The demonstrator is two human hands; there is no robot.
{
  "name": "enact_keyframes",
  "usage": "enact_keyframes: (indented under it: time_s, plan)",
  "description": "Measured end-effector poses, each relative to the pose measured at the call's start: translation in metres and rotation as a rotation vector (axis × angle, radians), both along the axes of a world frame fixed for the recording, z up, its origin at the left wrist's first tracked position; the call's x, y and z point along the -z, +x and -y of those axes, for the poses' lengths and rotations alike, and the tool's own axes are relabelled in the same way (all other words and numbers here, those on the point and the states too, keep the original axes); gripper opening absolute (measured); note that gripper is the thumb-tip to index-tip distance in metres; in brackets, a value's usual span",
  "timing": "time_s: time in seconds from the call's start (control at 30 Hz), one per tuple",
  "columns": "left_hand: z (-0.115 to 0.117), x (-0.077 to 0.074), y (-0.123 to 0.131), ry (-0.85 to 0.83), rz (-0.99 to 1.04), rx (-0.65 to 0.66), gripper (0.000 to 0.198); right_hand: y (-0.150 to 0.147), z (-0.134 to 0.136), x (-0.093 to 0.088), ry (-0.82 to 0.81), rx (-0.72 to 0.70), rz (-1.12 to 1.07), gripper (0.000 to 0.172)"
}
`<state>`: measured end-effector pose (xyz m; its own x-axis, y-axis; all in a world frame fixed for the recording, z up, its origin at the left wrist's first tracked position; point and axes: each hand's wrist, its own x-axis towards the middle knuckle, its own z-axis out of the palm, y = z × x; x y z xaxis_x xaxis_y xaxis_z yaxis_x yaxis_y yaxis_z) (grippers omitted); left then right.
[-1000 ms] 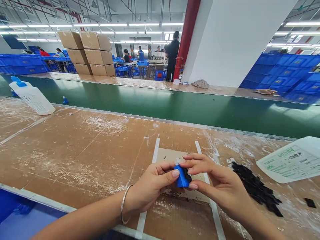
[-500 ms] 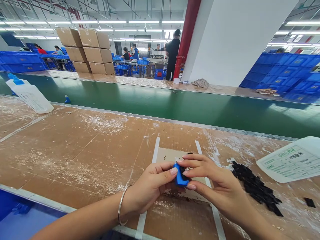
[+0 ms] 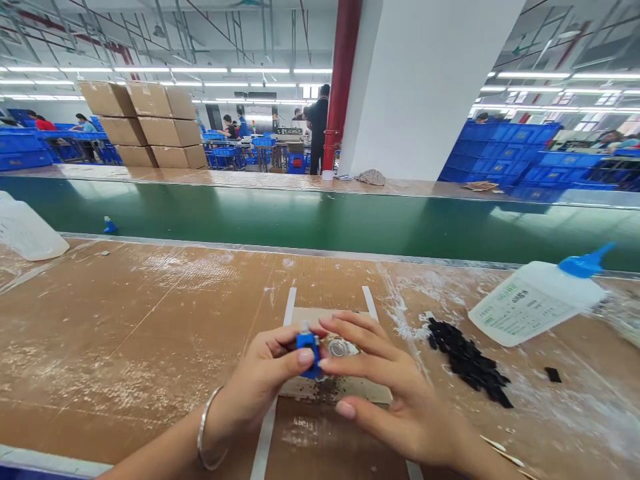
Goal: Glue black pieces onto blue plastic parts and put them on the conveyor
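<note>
My left hand [image 3: 270, 370] pinches a small blue plastic part [image 3: 301, 342] between thumb and fingers, with a dark area on its right-hand side. Beside it, my right hand [image 3: 387, 380] has its fingers spread and holds nothing; one fingertip is at the part's right edge, and I cannot tell whether it touches. Beneath both hands lies a beige board [image 3: 350, 395] flanked by white tape strips [image 3: 290, 303]. A clear round object [image 3: 338, 347] shows behind the right fingers. Flat black pieces [image 3: 467, 363] are heaped to the right.
A white bottle with a blue nozzle [image 3: 535, 303] leans at the right. Nearby are a lone black piece [image 3: 553, 375] and cotton swabs [image 3: 507, 455]. Another white bottle [image 3: 33, 230] stands far left. Across the back runs a green conveyor belt [image 3: 260, 217] carrying a blue part [image 3: 109, 225].
My right hand has opened and drawn away from the blue part, which stays in my left hand and has turned. The view has shifted right, bringing the right bottle's nozzle and the swabs into sight.
</note>
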<state>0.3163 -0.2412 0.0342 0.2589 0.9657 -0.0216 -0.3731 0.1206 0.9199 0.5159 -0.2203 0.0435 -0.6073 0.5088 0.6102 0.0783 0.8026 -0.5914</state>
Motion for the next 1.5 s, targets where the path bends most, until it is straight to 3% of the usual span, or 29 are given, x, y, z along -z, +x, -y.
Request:
enact_keyframes:
  time_s: [0.27, 0.4, 0.5, 0.7, 1.0, 1.27, 1.4, 1.5]
  plan:
    - [-0.014, -0.010, -0.020, -0.022, 0.103, -0.143, 0.031, 0.009, -0.008, -0.005, -0.171, 0.076, -0.291, 0.024]
    - [-0.020, -0.010, -0.023, -0.037, 0.143, -0.110, 0.024, 0.011, -0.015, -0.004, -0.208, 0.095, -0.352, 0.021]
    - [-0.022, -0.006, -0.026, -0.023, 0.209, -0.083, 0.022, 0.017, -0.022, -0.002, -0.231, 0.186, -0.389, 0.016]
    - [-0.020, 0.001, -0.033, -0.066, 0.338, 0.072, 0.031, 0.027, -0.037, 0.012, -0.322, 0.328, -0.455, 0.012]
    - [-0.015, 0.006, -0.033, -0.033, 0.390, 0.093, 0.032, 0.024, -0.038, 0.024, -0.404, 0.384, -0.403, 0.015]
    - [-0.016, 0.009, -0.034, 0.008, 0.379, 0.003, 0.030, 0.036, -0.046, 0.039, -0.505, 0.423, -0.427, 0.021]
    - [-0.019, 0.007, -0.032, 0.035, 0.346, -0.046, 0.032, 0.035, -0.047, 0.038, -0.535, 0.461, -0.447, 0.025]
    - [-0.005, 0.005, -0.038, 0.070, 0.318, -0.111, 0.034, 0.034, -0.044, 0.035, -0.549, 0.456, -0.458, 0.019]
